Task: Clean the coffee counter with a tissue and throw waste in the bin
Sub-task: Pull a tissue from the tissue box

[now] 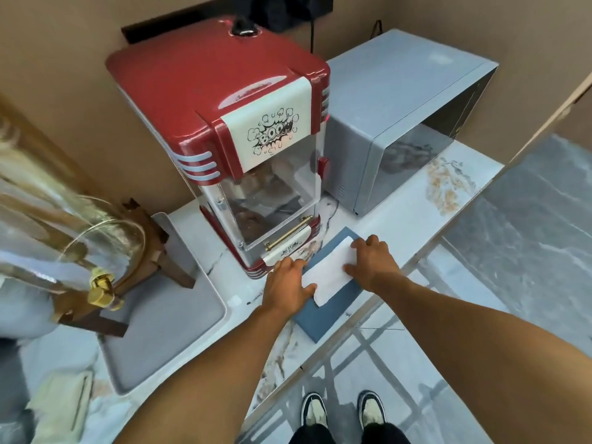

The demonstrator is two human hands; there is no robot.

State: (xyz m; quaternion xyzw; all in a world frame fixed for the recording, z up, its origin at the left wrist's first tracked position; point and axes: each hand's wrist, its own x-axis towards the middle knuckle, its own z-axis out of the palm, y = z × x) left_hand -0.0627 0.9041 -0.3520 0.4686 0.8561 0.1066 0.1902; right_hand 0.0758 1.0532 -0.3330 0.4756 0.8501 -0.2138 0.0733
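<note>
A white tissue [330,273] sticks out of the top of a flat blue tissue box [323,315] on the marble counter [410,219], just in front of the red popcorn machine. My left hand [288,285] lies on the box's left side, its thumb touching the tissue's near end. My right hand [373,262] rests on the far right end of the tissue with fingers spread over it. Both forearms reach in from below. No bin is in view.
A red and cream popcorn machine [243,139] stands behind the box, a grey microwave [407,123] to its right. At left, a grey tray [166,315] carries a glass drink dispenser [64,238] with a brass tap on a wooden stand. The counter's front edge runs diagonally near my feet.
</note>
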